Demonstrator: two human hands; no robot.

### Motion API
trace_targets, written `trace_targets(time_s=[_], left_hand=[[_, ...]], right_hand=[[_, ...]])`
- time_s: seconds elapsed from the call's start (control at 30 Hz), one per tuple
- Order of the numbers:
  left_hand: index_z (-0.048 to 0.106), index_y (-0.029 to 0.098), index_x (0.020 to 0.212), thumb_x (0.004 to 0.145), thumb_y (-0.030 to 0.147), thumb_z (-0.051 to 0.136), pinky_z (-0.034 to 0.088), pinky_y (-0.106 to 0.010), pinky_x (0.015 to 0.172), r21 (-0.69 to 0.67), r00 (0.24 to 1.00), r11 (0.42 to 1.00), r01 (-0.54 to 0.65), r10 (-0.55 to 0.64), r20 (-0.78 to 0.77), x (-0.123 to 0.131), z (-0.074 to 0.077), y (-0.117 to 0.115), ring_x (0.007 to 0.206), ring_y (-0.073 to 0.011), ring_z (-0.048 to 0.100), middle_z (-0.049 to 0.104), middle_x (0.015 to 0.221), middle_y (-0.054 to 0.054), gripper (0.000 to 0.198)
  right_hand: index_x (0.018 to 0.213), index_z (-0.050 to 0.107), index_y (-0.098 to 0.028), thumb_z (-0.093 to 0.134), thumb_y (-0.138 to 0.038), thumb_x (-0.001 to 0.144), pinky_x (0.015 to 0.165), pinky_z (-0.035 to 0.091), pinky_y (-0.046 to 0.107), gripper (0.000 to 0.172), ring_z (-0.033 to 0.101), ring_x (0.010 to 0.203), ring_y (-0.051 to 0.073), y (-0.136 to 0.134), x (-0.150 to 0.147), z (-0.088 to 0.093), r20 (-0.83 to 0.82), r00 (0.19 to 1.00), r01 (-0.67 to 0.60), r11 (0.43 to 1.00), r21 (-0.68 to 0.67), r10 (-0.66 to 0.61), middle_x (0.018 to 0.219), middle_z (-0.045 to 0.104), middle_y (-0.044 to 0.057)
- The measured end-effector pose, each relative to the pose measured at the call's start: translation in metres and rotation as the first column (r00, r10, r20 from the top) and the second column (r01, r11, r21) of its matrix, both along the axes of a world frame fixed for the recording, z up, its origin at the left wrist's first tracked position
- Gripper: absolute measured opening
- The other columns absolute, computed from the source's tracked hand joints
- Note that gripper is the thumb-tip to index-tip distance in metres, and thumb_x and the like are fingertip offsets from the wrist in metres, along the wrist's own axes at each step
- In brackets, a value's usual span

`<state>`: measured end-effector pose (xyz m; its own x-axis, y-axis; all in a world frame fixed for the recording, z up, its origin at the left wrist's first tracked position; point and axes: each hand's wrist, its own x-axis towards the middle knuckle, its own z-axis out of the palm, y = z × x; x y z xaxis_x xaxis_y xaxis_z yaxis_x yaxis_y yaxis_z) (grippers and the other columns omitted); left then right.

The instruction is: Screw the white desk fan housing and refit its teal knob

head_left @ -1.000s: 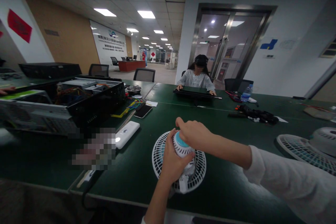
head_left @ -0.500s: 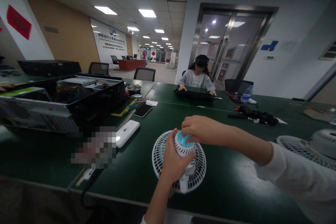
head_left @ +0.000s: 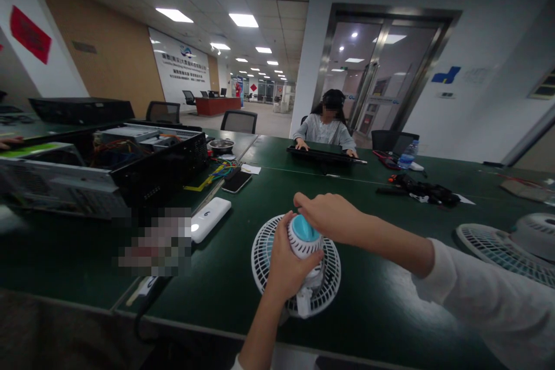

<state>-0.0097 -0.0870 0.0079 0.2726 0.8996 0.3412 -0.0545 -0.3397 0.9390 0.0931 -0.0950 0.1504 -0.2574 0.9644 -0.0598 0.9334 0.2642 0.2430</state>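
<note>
A small white fan (head_left: 256, 269) lies grille down on the green table in front of me, its motor housing pointing up. On top of the housing is a light blue knob (head_left: 304, 230). My left hand (head_left: 288, 266) wraps round the white housing from the left, thumb on the near side. My right hand (head_left: 327, 215) is closed, with curled fingers at the far edge of the knob; the fingertips are partly hidden behind the hand.
An opened computer case (head_left: 160, 167) stands at the left. Nearer are a white power bank (head_left: 211, 219) and a phone (head_left: 236, 181). Another fan (head_left: 489, 245) lies at the right. Across the table, a person (head_left: 327, 127) touches a black panel (head_left: 321, 157). A water bottle (head_left: 407, 155) stands beyond black gear.
My right hand has turned at the wrist and shifted slightly over the knob, baring more of its top. My left hand and the fan have stayed in place.
</note>
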Motion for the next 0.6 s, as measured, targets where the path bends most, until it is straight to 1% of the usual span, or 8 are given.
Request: trace_targets(time_s=[0.03, 0.1, 0.17, 0.23, 0.33, 0.47, 0.6], left_hand=[[0.034, 0.023, 0.129, 0.064, 0.023, 0.073, 0.033, -0.047, 0.102, 0.010, 1.000, 1.000, -0.005, 0.005, 0.001, 0.000, -0.001, 0.001, 0.122, -0.0296, 0.043, 0.045, 0.131, -0.009, 0.076], [0.035, 0.022, 0.128, 0.063, 0.023, 0.073, 0.032, -0.047, 0.103, 0.029, 1.000, 0.999, -0.014, 0.014, 0.002, 0.000, -0.003, 0.001, 0.122, -0.0294, 0.044, 0.046, 0.131, -0.010, 0.076], [0.035, 0.022, 0.128, 0.063, 0.023, 0.073, 0.031, -0.047, 0.104, 0.038, 1.000, 0.999, -0.016, 0.016, -0.001, -0.001, -0.004, 0.002, 0.123, -0.0292, 0.042, 0.046, 0.131, -0.010, 0.075], [0.033, 0.022, 0.129, 0.064, 0.024, 0.072, 0.030, -0.046, 0.104, 0.027, 1.000, 1.000, -0.007, 0.007, -0.010, -0.001, -0.004, 0.002, 0.124, -0.0289, 0.042, 0.045, 0.132, -0.010, 0.076], [0.032, 0.022, 0.130, 0.065, 0.025, 0.072, 0.032, -0.046, 0.103, 0.006, 1.000, 1.000, 0.005, -0.005, -0.011, -0.001, -0.002, 0.001, 0.124, -0.0289, 0.042, 0.043, 0.133, -0.010, 0.077], [0.033, 0.022, 0.129, 0.064, 0.025, 0.073, 0.033, -0.046, 0.102, 0.002, 1.000, 1.000, 0.009, -0.009, -0.007, -0.002, 0.000, 0.000, 0.122, -0.0295, 0.043, 0.045, 0.131, -0.010, 0.076], [0.034, 0.022, 0.129, 0.065, 0.025, 0.072, 0.035, -0.046, 0.100, -0.007, 1.000, 1.000, 0.007, -0.007, -0.005, -0.001, 0.001, 0.000, 0.120, -0.0299, 0.045, 0.046, 0.130, -0.010, 0.075]], right_hand=[[0.113, 0.050, -0.015, 0.037, -0.020, 0.089, 0.060, 0.045, 0.031, 0.027, 0.064, 0.075, 0.023, 0.000, 0.003, 0.004, -0.014, 0.999, -0.047, 0.999, -0.018, 0.047, 0.085, 0.067, 0.010], [0.110, 0.055, -0.018, 0.041, -0.017, 0.088, 0.069, 0.045, 0.031, 0.026, 0.061, 0.086, 0.021, 0.000, 0.009, 0.012, -0.053, 0.982, -0.185, 0.981, -0.058, 0.182, 0.094, 0.064, 0.010], [0.104, 0.061, -0.019, 0.048, -0.015, 0.086, 0.078, 0.044, 0.032, 0.023, 0.056, 0.097, 0.021, 0.001, 0.015, 0.017, -0.081, 0.944, -0.326, 0.941, -0.090, 0.320, 0.105, 0.060, 0.010], [0.101, 0.063, -0.018, 0.054, -0.015, 0.083, 0.082, 0.043, 0.034, 0.021, 0.054, 0.101, 0.022, 0.002, 0.018, 0.018, -0.080, 0.914, -0.404, 0.907, -0.119, 0.397, 0.110, 0.059, 0.010], [0.101, 0.064, -0.018, 0.060, -0.014, 0.079, 0.083, 0.043, 0.034, 0.023, 0.054, 0.102, 0.022, 0.003, 0.021, 0.014, -0.052, 0.900, -0.436, 0.890, -0.136, 0.433, 0.109, 0.060, 0.009], [0.101, 0.064, -0.017, 0.062, -0.017, 0.079, 0.080, 0.044, 0.034, 0.022, 0.055, 0.100, 0.022, 0.004, 0.019, 0.011, -0.002, 0.901, -0.431, 0.893, -0.126, 0.435, 0.105, 0.062, 0.008], [0.099, 0.064, -0.016, 0.062, -0.019, 0.080, 0.077, 0.045, 0.034, 0.020, 0.058, 0.096, 0.023, 0.004, 0.014, 0.014, 0.047, 0.908, -0.407, 0.903, -0.139, 0.417, 0.101, 0.063, 0.008]])
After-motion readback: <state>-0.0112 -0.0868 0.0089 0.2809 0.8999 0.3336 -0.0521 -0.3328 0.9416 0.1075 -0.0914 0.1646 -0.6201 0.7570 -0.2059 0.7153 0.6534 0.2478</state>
